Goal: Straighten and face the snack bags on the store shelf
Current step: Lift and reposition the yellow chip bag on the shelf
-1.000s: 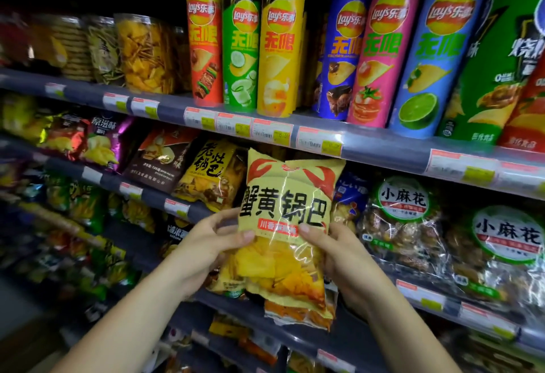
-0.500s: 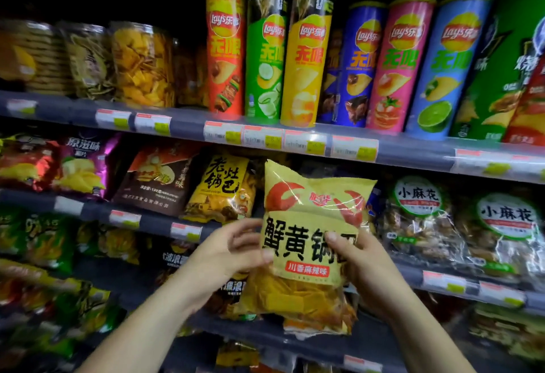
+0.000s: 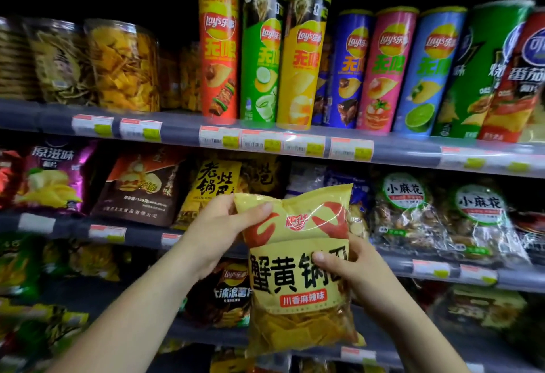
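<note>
A yellow snack bag [image 3: 298, 281] with red crab claws and large black lettering is held upright in front of the middle shelf [image 3: 141, 235]. My left hand [image 3: 218, 231] grips its top left corner, thumb across the front. My right hand [image 3: 351, 278] holds its right edge, thumb pressed on the lettering. The bag faces me and hangs clear of the shelf. Behind it stand a yellow-and-black bag [image 3: 212, 186] and a brown bag [image 3: 141, 183].
The upper shelf [image 3: 177, 130] carries tall chip cans [image 3: 218, 53] and clear tubs [image 3: 124, 65]. Clear bags with green round labels [image 3: 404, 213] sit to the right. A purple bag [image 3: 50, 177] is at the left. A dark chip bag [image 3: 227, 290] lies on the lower shelf.
My left hand has slid from the bag's middle left edge up to its top corner. The bag has straightened upright, and the view has dropped slightly.
</note>
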Motion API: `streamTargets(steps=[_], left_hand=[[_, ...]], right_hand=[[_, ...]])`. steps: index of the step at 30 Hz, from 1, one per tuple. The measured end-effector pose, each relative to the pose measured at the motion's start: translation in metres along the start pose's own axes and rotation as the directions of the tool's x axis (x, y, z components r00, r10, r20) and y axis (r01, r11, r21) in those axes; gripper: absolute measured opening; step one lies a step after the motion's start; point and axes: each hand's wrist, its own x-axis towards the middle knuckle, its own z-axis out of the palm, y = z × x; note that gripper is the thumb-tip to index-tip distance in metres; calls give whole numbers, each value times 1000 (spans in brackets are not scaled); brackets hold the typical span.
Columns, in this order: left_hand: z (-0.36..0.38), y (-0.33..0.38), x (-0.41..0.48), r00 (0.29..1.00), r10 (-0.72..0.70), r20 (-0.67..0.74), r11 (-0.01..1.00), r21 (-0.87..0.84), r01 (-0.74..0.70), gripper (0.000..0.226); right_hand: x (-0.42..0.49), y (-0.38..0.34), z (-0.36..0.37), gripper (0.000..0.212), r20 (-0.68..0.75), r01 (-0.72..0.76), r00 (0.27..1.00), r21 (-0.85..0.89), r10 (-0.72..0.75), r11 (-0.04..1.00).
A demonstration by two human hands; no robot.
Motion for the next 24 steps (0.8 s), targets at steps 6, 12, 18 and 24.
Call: streamTargets(steps=[6,12,18,24], left_hand=[[6,-5,5,999,11,-47,1000,-18,-12,25],[17,-3,12,994,14,-110,1000,1,-14,34],[26,-3,15,999,-31,-32,999,-33,30,72],[53,-28,-8,980,-166,112,982,107,154,68]], right_hand=[[-3,-1,-9,54,-10,-31,999,14,31,999],[-4,-3,-21,58,3,-78,997,37,78,996],[-6,-8,-32,57,2,-75,997,30,75,997],[6,-11,-34,54,-158,-85,983,36,90,996]])
